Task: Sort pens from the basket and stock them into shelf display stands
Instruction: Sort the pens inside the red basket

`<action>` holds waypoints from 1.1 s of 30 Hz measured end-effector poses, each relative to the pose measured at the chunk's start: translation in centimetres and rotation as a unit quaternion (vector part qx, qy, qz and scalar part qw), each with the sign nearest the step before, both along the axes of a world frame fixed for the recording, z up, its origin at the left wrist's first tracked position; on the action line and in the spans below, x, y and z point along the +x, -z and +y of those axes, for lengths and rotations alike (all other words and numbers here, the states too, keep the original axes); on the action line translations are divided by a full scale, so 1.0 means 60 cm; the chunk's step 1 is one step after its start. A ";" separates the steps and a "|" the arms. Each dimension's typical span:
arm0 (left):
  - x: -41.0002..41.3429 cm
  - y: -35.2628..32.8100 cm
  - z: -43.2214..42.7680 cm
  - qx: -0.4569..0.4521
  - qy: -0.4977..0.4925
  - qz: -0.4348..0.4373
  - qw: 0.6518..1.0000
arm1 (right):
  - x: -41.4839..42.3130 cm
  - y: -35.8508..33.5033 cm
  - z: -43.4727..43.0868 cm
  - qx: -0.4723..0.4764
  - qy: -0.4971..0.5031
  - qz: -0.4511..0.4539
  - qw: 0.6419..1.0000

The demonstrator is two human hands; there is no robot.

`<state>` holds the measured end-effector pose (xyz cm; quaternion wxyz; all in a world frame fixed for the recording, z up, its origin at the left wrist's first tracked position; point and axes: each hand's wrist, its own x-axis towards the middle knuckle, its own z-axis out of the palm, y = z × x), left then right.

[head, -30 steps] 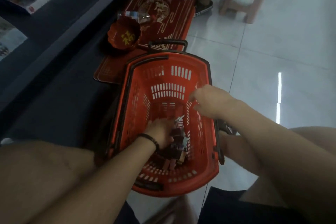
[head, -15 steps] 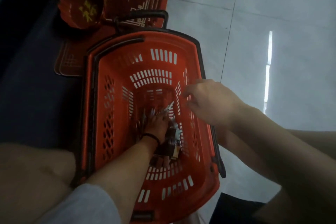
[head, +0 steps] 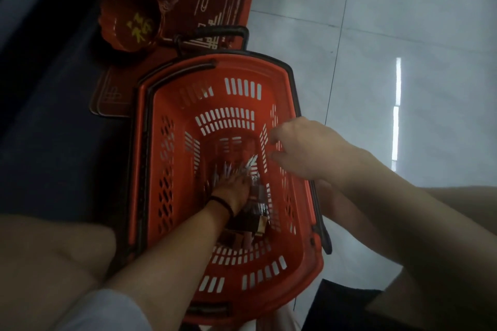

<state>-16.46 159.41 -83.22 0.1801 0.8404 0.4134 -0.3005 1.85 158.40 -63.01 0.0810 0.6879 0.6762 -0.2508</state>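
Pens [head: 228, 169] probably lie in basket [head: 269, 271], bowl [head: 131, 27] behind

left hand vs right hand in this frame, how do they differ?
The left hand is deep in the red basket, down among the pens; the right hand sits high, over the basket's right wall. The left hand's wrist carries a dark band; the right wrist is bare. The left hand touches the pens, while the right hand holds nothing visible. Both reach over the same basket.
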 end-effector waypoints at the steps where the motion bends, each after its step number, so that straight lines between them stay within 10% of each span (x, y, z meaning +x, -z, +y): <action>1: -0.006 -0.015 -0.001 0.008 0.007 -0.006 1.000 | -0.002 -0.004 0.000 0.001 0.003 0.005 1.000; 12: -0.089 -0.237 -0.012 0.113 0.024 -0.200 0.973 | -0.065 -0.002 -0.020 -0.003 0.053 0.128 0.990; 33: -0.158 -0.367 0.072 0.221 0.089 -0.208 0.949 | -0.120 -0.013 0.038 -0.039 -0.013 0.204 0.978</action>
